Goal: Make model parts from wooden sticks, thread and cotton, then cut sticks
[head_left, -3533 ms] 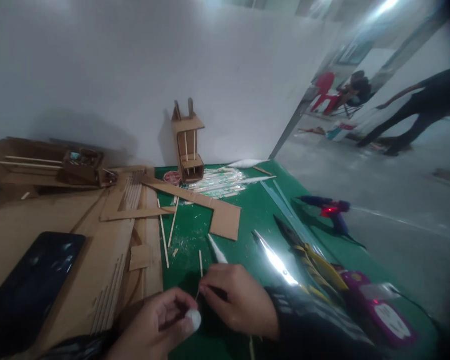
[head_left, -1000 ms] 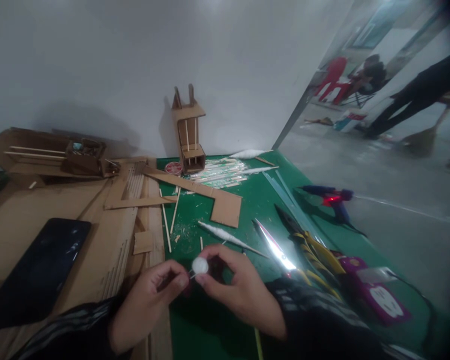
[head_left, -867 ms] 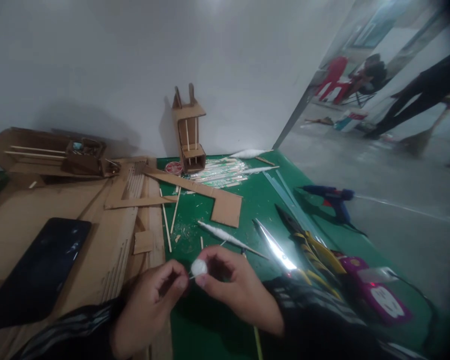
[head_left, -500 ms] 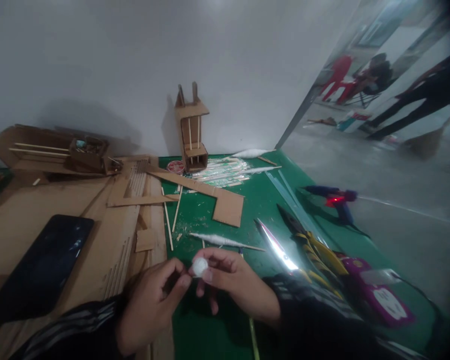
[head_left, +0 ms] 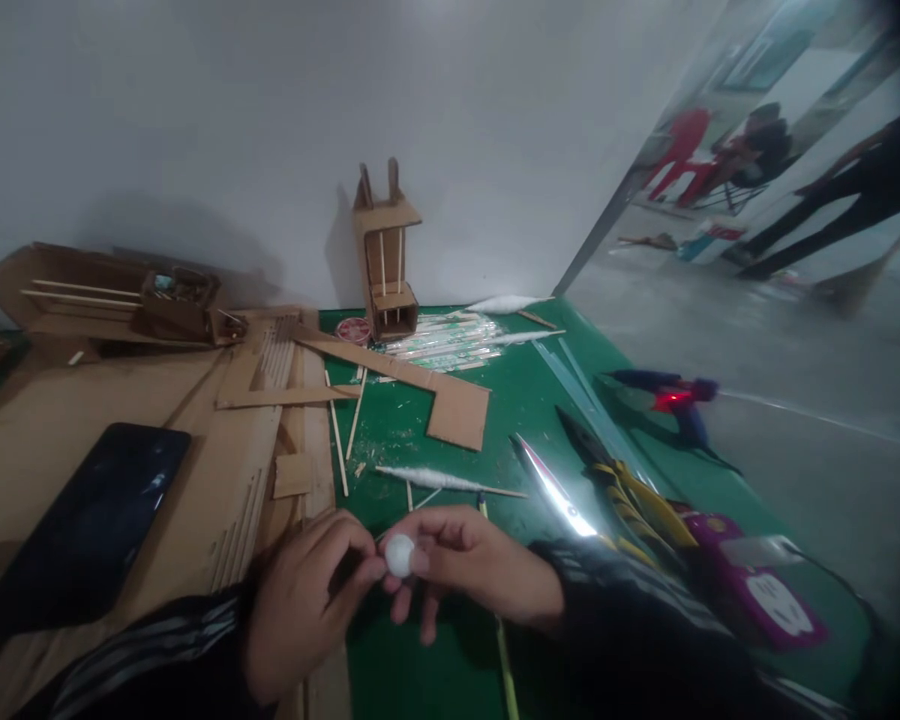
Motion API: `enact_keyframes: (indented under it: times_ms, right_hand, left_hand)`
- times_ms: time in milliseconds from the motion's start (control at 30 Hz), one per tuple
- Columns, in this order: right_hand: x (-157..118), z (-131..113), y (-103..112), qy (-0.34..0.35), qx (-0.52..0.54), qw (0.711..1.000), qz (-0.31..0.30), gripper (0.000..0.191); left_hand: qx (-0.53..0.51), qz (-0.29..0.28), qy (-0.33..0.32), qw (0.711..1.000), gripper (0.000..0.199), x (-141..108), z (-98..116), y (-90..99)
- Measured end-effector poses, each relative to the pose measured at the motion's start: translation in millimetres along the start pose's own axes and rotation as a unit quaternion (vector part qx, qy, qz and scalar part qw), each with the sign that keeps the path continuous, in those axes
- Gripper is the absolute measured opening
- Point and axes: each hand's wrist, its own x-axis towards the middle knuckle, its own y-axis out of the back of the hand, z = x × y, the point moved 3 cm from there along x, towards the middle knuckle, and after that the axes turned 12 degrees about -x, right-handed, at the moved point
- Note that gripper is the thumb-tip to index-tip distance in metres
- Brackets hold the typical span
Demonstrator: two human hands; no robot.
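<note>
Between the thumb and fingers of my right hand point(head_left: 480, 565) is a small white round thing point(head_left: 400, 555); whether it is a ball or the end of a wound spool I cannot tell. My left hand point(head_left: 311, 590) is pinched closed just left of it, fingertips almost touching it, and what those fingers hold is too small to make out. Beyond both hands lies a thin stick wound with white thread point(head_left: 442, 481) on the green tabletop point(head_left: 397, 680). Scissors point(head_left: 559, 490) with bright blades rest to the right, beside yellow-handled pliers point(head_left: 622, 480).
A phone point(head_left: 90, 525) lies on cardboard at left. Cardboard structures point(head_left: 394, 260) stand by the wall, near a cut cardboard strip point(head_left: 457, 412) and packaged sticks point(head_left: 442, 342). At right are a glue gun point(head_left: 675, 400) and a purple box point(head_left: 757, 590). People are in the background.
My hands have shifted slightly downward in the picture with the white round thing, which shows a little more of its face. The objects on the table keep their places.
</note>
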Motion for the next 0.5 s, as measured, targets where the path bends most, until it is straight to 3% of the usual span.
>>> enact_keyframes:
  times_ms: [133, 300, 500]
  right_hand:
    - [-1, 0, 0, -0.027, 0.019, 0.999, -0.022, 0.026]
    - [0, 7, 2, -0.055, 0.046, 0.996, -0.046, 0.027]
    - [2, 8, 2, -0.056, 0.062, 0.995, -0.049, 0.030]
  left_hand:
    - [0.069, 0.057, -0.088, 0.992, 0.022, -5, 1, 2.5]
    - [0.052, 0.042, -0.234, 0.970, 0.022, -8, 9, -1.7]
    - [0.032, 0.035, -0.215, 0.975, 0.023, -6, 11, -3.1]
